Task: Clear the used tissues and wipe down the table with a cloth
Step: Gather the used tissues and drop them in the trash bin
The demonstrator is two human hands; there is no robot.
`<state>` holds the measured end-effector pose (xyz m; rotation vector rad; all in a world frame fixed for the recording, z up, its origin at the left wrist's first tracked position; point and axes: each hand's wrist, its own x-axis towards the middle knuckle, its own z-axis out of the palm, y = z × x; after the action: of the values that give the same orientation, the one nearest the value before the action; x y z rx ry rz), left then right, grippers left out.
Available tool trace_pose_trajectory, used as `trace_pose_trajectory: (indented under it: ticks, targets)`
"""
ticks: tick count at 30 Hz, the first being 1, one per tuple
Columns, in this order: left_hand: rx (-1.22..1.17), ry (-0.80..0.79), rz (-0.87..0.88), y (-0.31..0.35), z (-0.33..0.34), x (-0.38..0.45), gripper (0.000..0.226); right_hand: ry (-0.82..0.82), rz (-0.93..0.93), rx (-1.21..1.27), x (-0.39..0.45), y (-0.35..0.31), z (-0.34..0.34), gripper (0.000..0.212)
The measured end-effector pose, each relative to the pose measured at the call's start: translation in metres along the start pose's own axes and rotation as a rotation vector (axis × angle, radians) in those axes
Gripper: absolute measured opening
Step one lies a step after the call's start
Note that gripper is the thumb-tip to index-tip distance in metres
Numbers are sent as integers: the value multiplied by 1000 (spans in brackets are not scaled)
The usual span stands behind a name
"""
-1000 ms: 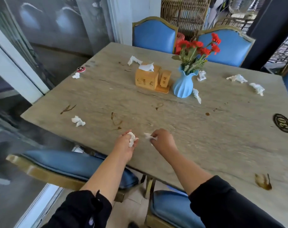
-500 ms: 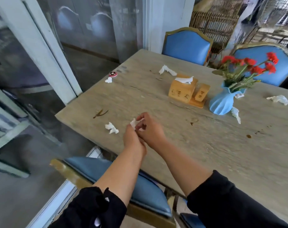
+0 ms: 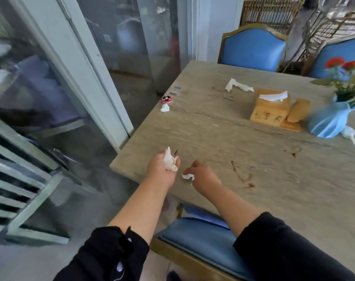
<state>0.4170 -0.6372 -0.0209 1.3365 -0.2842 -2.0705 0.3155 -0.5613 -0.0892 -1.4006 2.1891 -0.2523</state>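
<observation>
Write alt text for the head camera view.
A person's left hand holds crumpled tissues while the right hand pinches another tissue at the table edge. More tissues, a wooden tissue box and a blue vase lie beyond.

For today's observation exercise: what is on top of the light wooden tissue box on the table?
A white tissue sticks out of the top of the light wooden tissue box on the grey stone table. The box's walls hide any tissues inside.
</observation>
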Motion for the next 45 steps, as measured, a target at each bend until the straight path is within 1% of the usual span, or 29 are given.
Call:
trace_pose_trajectory:
  ticks: [2, 4, 5, 7, 10, 12, 14, 16, 17, 19, 22, 25, 28, 31, 33, 35, 37, 38, 39, 41, 42, 45]
  targets:
    - [-2, -24, -32, 6, -3, 11, 16, -24, -9, -54, 6, -1, 4, 52]
    - [13, -25, -33, 11, -2, 21, 17, -48, -5, -114, 12, 0, 2, 44]
    - [38, -24, -33, 12, -1, 25, 16, -29, 3, -103, 15, 1, 0, 39]
    - [96, -20, -37, 13, 0, 33, 14, 95, 52, 53, 21, -1, -9, 29]
    - [118, -20, -2, 18, 7, 43, 17, 327, 127, 421, 33, -16, -34, 22]
    - [83, -7, -32, 22, 13, 49, 20, 390, 77, 587, 44, -32, -51, 19]
    - [25, -52, -47, 30, 20, 56, 20, 398, -5, 685, 57, -49, -64, 17]
    - [0, -93, -63, 43, 28, 64, 22, 402, -64, 642, 72, -60, -71, 21]
    - [-6, -122, -61, 50, 33, 69, 19, 404, -80, 595, 80, -63, -72, 21]
    - [50, -150, -72, 65, 40, 83, 19, 406, -83, 538, 97, -70, -74, 18]
    - [111, -158, -77, 91, 52, 117, 22, 399, -17, 612, 127, -79, -77, 9]
    - [184, -158, -69, 118, 61, 153, 19, 474, 53, 691, 168, -82, -85, 4]
    - [156, -139, -53, 142, 69, 183, 13, 534, 111, 599, 218, -79, -89, 18]
    - [143, -162, -84, 154, 77, 206, 10, 455, 111, 422, 267, -73, -84, 36]
    - [138, -160, -119, 157, 80, 219, 6, 386, 96, 302, 295, -70, -81, 44]
    - [132, -169, -129, 159, 84, 225, 2, 291, 68, 126, 316, -68, -80, 44]
    - [116, -179, -137, 159, 86, 229, 15, 200, 63, -4, 326, -70, -79, 41]
    - [112, -184, -138, 159, 87, 231, 19, 185, 61, -36, 328, -68, -78, 38]
    - [117, -195, -137, 158, 87, 231, 19, 201, 63, -28, 327, -65, -77, 35]
    - [150, -200, -130, 156, 86, 230, 10, 236, 91, 46, 320, -58, -76, 29]
    - [173, -191, -124, 154, 87, 229, 10, 270, 111, 98, 315, -57, -79, 26]
    - [226, -178, -112, 144, 91, 223, 20, 481, 172, 417, 289, -52, -92, 16]
